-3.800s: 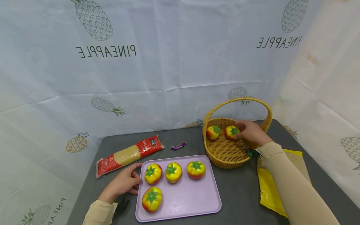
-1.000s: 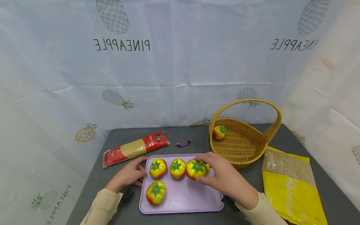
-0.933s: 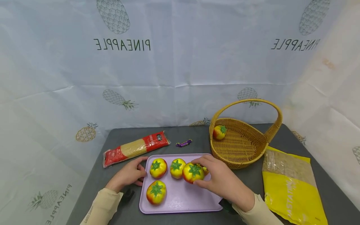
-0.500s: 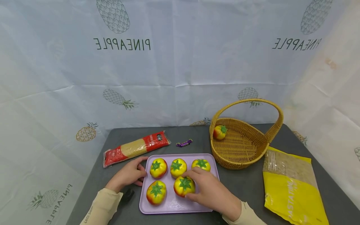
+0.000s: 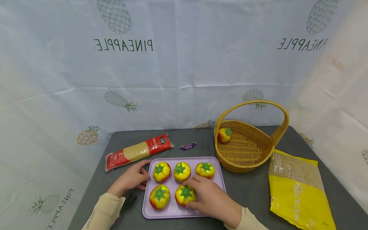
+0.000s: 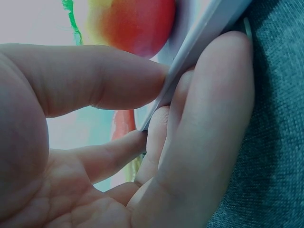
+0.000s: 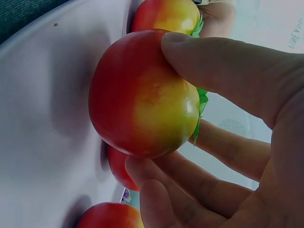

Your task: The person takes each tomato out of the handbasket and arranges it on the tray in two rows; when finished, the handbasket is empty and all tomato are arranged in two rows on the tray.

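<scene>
My right hand (image 5: 211,199) holds a yellow-red toy persimmon (image 5: 185,195) with a green leafy top, low over the front middle of the lilac tray (image 5: 201,212). In the right wrist view thumb and fingers span that persimmon (image 7: 142,95); I cannot tell whether it touches the tray. My left hand (image 5: 130,179) grips the tray's left edge, its thumb (image 6: 128,80) on the rim in the left wrist view and fingers on the outer side. Three more persimmons line the tray's back, including one at back right (image 5: 205,170). Another persimmon (image 5: 159,197) sits at front left.
Behind the tray's right corner stands a wicker basket (image 5: 244,156) with a tall handle and one persimmon (image 5: 224,135) inside. A red noodle packet (image 5: 139,151) and a purple wrapped candy (image 5: 188,146) lie behind the tray. A yellow pasta bag (image 5: 300,195) lies at right.
My right hand has taken a persimmon out of the basket, carried it over the tray's right side, then left and down to the front middle. My left hand has stayed on the tray edge.
</scene>
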A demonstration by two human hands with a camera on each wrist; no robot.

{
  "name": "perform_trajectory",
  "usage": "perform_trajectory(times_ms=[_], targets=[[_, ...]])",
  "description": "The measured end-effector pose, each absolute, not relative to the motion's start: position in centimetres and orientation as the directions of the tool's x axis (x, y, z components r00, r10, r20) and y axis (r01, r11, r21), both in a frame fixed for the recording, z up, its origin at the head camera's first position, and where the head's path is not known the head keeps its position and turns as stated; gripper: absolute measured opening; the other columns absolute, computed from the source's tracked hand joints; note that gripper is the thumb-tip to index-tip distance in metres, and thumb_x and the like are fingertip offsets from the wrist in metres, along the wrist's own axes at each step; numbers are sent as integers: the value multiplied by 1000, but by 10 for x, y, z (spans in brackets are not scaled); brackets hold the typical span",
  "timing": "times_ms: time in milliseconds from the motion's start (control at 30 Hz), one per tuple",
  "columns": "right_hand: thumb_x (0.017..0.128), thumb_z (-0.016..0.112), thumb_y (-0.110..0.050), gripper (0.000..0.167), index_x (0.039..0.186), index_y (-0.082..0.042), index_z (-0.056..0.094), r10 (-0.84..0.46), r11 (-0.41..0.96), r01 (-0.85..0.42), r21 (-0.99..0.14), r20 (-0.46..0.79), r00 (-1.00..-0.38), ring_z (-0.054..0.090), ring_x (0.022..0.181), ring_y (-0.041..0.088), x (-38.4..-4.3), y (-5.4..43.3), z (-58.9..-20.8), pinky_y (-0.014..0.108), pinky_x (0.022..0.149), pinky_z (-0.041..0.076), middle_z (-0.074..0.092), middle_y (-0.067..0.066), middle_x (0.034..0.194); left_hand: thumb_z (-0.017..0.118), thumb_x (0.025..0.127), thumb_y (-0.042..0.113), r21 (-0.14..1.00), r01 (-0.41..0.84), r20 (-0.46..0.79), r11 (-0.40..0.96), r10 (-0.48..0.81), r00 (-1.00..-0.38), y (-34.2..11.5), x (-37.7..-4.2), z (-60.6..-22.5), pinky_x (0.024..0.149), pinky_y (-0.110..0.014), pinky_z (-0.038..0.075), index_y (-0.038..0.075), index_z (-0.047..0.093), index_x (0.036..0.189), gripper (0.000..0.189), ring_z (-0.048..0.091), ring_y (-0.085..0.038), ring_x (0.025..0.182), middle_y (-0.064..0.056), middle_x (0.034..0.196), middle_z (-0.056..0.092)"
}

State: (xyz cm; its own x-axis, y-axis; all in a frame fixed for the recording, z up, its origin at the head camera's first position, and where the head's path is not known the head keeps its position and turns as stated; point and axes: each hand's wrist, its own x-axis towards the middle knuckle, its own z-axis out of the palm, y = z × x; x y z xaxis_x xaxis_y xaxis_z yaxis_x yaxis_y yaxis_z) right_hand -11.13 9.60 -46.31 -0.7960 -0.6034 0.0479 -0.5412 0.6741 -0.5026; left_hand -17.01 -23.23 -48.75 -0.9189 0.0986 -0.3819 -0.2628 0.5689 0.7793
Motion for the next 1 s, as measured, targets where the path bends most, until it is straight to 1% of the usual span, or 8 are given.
perform_trajectory(times_ms=[267,467,800,1000], targets=[[83,94,-36,51,129,-27,72,-601,686,-534,-494,27,-799,59,99,-2,-113,96,-465,31,93,60,68,-14,118,77,92,12,782,-265,-384,564,101,-918,-235,-170,-491,66,-37,68,14,49,159,73,69,-26,76,-13,100,62],[83,94,-36,51,129,-28,72,-589,698,-516,-497,12,-808,59,99,-2,-112,96,-465,32,94,61,67,-14,118,77,92,12,788,-257,-380,559,114,-918,-233,-172,-490,66,-38,68,13,49,160,73,68,-25,75,-13,99,62],[83,94,-37,52,130,-28,73,-590,708,-510,-489,-12,-808,59,98,-1,-112,93,-466,33,96,62,68,-15,117,77,92,11,791,-253,-377,556,118,-919,-234,-172,-490,66,-38,68,12,48,160,73,68,-25,76,-13,99,62],[82,95,-36,52,129,-28,73,-596,701,-521,-487,0,-803,59,99,-1,-112,92,-465,32,95,61,68,-15,117,77,92,12,792,-253,-378,555,122,-918,-236,-173,-491,66,-38,68,12,48,160,74,68,-25,76,-13,99,62]])
